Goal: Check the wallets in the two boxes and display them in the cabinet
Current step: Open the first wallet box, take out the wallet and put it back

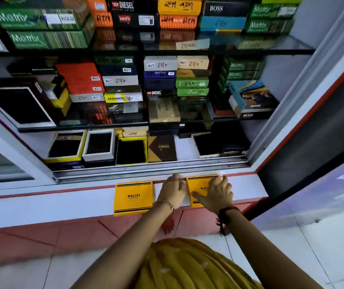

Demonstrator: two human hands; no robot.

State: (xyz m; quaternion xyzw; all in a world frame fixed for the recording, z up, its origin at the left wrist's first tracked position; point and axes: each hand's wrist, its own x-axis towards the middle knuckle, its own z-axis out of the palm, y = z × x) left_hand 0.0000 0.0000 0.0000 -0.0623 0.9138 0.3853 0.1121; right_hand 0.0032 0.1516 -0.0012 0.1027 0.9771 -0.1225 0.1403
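Observation:
Two yellow BALISI boxes lie closed on the white ledge point(62, 203) in front of the open cabinet. The left box point(133, 198) lies alone, untouched. The right box point(200, 185) is held from both sides: my left hand point(173, 190) presses its left edge, and my right hand point(216, 193) lies spread on its lid with fingers over the right edge. No wallet from these boxes is visible.
The cabinet's bottom shelf holds several open wallet boxes, including a yellow-rimmed one point(131, 151), and a brown box point(161, 148). A bare white patch point(184, 149) lies to its right. Glass shelves above carry stacked boxes. The sliding door point(304, 113) stands open at the right.

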